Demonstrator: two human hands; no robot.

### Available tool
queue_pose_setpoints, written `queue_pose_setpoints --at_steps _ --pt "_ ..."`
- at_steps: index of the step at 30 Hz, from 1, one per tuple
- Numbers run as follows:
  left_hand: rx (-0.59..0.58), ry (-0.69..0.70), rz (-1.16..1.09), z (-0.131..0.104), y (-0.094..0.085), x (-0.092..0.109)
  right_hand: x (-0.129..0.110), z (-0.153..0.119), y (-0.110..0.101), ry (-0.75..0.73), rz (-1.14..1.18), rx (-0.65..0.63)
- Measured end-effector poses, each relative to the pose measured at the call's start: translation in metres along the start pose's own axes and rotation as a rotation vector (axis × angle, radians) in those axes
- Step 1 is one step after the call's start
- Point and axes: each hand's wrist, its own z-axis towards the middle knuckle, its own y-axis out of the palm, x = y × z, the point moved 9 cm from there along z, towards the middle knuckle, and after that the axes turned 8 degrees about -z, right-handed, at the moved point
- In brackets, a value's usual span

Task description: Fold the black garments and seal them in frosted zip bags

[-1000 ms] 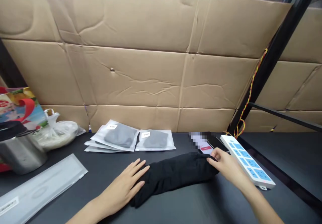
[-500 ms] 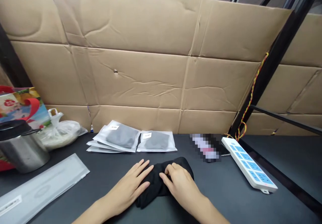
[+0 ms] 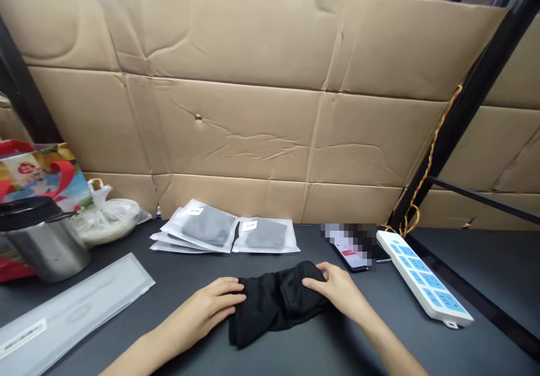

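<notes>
A folded black cloth garment (image 3: 270, 303), its exact kind unclear, lies on the dark table in front of me. My left hand (image 3: 211, 305) rests at its left edge, with fingers stretched out and fingertips touching the fabric. At the right end, my right hand (image 3: 337, 289) grips the garment, thumb on top and the other fingers behind the fold. Beyond it lie several frosted zip bags (image 3: 206, 227) with dark contents, stacked at the left, and a single similar bag (image 3: 268, 235) beside them.
A long frosted bag (image 3: 80, 311) lies at left, near a steel pot (image 3: 50, 252), a tied plastic bag (image 3: 113, 218) and a colourful gift bag (image 3: 46, 176). At right are a phone (image 3: 350, 252) and a white power strip (image 3: 426, 280). Cardboard (image 3: 236, 128) walls the back.
My right hand has moved right, from the garment's top to its right end, and holds it there. My left hand has shifted left to the edge. More of the garment shows between them.
</notes>
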Motion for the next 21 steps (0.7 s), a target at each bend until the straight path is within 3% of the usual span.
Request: queue_pose_setpoints --at_steps 5,8,10,12,14,17,21 --pt "-0.066 0.068 -0.064 0.032 0.022 0.027 0.011 0.006 -0.047 0.065 -0.178 0.185" --pt "-0.064 0.114 -0.056 0.046 0.031 0.039 -0.032 -0.014 -0.054 -0.113 -0.269 0.369" --pt "-0.056 0.125 -0.042 0.05 0.034 0.041 -0.071 -0.035 -0.035 -0.306 -0.278 0.39" --pt "-0.066 0.121 -0.029 0.05 0.036 0.041 -0.103 -0.054 -0.003 -0.499 -0.282 0.267" --pt "-0.084 0.11 -0.016 0.047 0.037 0.041 -0.117 -0.067 0.017 -0.595 -0.253 0.154" --pt "-0.063 0.075 0.001 0.04 0.028 0.036 -0.113 -0.067 0.012 -0.594 -0.113 0.054" --pt "0.042 -0.004 0.108 0.019 -0.008 0.014 -0.107 -0.061 0.007 -0.719 -0.101 -0.159"
